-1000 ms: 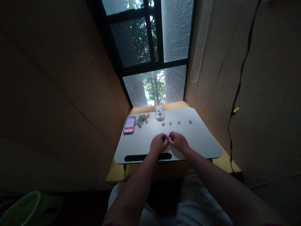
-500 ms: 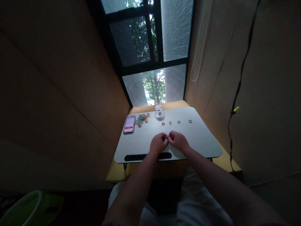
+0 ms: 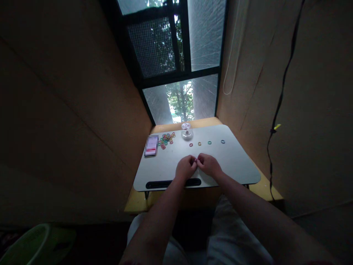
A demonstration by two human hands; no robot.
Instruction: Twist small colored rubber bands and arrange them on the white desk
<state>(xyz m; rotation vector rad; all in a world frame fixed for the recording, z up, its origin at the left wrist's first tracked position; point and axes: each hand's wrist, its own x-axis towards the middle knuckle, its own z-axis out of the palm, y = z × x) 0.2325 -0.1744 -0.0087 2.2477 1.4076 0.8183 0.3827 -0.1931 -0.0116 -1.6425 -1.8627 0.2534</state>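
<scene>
My left hand (image 3: 186, 168) and my right hand (image 3: 209, 164) meet over the white lap desk (image 3: 162, 165), fingertips pinched close together. Between them they grip a small pinkish-purple band (image 3: 196, 160), mostly hidden by the fingers. Beyond the hands lies a spaced row of small rings: a red ring (image 3: 191, 145), a yellow ring (image 3: 199, 144), a green ring (image 3: 209, 142) and a dark blue ring (image 3: 223, 141). A heap of many-coloured rings (image 3: 167, 139) is at the back left.
A phone (image 3: 151, 145) with a blurred screen lies at the desk's left edge. Behind the row stands a clear round container (image 3: 187, 133). A black slot (image 3: 160, 184) runs along the near edge. Walls flank the desk, and a dark cable (image 3: 281, 92) hangs at the right.
</scene>
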